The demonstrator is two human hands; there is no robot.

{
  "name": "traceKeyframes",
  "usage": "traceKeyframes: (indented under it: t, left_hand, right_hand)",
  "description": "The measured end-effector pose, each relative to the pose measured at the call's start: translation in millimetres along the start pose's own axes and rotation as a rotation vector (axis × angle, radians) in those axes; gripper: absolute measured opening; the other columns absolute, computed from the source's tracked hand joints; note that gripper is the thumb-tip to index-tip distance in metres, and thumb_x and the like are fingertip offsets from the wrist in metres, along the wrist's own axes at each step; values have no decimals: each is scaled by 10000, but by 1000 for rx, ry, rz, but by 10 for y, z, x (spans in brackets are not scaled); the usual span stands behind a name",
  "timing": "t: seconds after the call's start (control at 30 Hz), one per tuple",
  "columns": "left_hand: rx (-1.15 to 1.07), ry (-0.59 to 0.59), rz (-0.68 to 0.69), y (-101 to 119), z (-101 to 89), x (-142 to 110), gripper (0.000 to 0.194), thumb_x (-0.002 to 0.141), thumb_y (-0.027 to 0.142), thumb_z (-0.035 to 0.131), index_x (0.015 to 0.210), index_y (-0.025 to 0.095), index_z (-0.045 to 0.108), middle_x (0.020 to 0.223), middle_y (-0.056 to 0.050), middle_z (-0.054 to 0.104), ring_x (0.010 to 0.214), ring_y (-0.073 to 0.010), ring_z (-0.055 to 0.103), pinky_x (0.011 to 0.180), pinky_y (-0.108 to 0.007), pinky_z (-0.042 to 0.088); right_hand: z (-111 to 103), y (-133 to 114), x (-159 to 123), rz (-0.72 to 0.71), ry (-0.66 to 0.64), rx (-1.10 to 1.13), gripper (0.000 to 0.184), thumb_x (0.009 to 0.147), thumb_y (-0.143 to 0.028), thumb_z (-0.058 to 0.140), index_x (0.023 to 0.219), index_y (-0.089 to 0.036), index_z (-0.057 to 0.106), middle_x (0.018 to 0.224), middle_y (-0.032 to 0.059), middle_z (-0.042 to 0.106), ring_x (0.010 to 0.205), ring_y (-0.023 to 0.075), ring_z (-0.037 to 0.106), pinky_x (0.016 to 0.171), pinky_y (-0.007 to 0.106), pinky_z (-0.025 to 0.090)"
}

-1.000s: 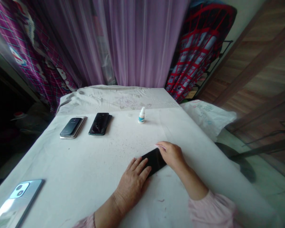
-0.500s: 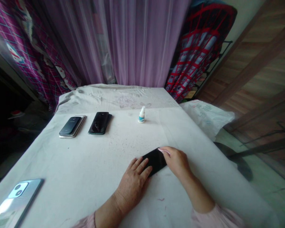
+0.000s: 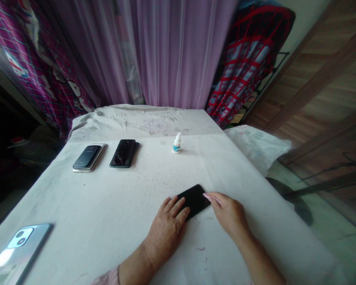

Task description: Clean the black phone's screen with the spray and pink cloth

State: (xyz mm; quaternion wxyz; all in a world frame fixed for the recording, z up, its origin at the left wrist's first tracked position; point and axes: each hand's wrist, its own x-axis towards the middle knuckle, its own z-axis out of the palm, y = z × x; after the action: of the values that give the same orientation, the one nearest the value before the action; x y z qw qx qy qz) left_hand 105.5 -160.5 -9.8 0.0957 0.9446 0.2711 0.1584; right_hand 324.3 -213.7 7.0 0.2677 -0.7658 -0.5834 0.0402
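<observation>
A black smartphone (image 3: pixel 196 200) lies screen up and slanted on the white tablecloth. My left hand (image 3: pixel 167 225) rests over its lower left part, fingers stretched out and slightly spread on the glass; the thumb is hidden. At the phone's upper right edge, my right hand (image 3: pixel 230 211) is closed in a pinch on a small pale pink piece of cloth or tissue (image 3: pixel 213 197), most of it hidden by the fingers. Beyond the phone stands a small white spray bottle (image 3: pixel 177 144) with a blue label, upright and untouched.
Two phones (image 3: pixel 123 153) lie stacked at the left middle, beside another stack of two phones (image 3: pixel 88 156). A silver-blue phone (image 3: pixel 23 253) lies back up at the near left. A white plastic bag (image 3: pixel 255 144) sits past the table's right edge. Purple curtains (image 3: pixel 178 55) hang behind.
My right hand has slid right and slightly toward me with the pink cloth, from the phone's top corner to its right edge. My left hand and the phone stay put.
</observation>
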Motion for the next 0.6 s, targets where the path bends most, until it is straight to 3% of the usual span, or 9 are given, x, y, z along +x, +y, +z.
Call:
traceKeyframes:
  t: [0.27,0.43,0.6]
  left_hand:
    - [-39,17,0,-3,-33,4,322,926,213,539,1245,221,582,1357,-80,572,1290,-262,487,1087,-487,383]
    - [-27,12,-12,7,-32,7,333,924,226,547,1256,226,577,1368,-85,562,1289,-277,486,1076,-501,393]
    - [-35,-8,-19,14,-46,18,324,928,229,541,1248,214,587,1364,-90,566,1283,-300,491,1067,-520,402]
  right_hand:
    - [198,-192,458,-10,-16,-88,252,854,-178,503,917,-248,737,937,30,761,838,209,714,741,294,539]
    - [149,-98,208,-77,45,33,301,888,-208,436,960,-251,725,985,20,755,880,185,712,799,292,549]
    - [25,-4,-101,-49,76,47,286,900,-272,442,957,-264,722,964,15,759,851,190,722,771,286,567]
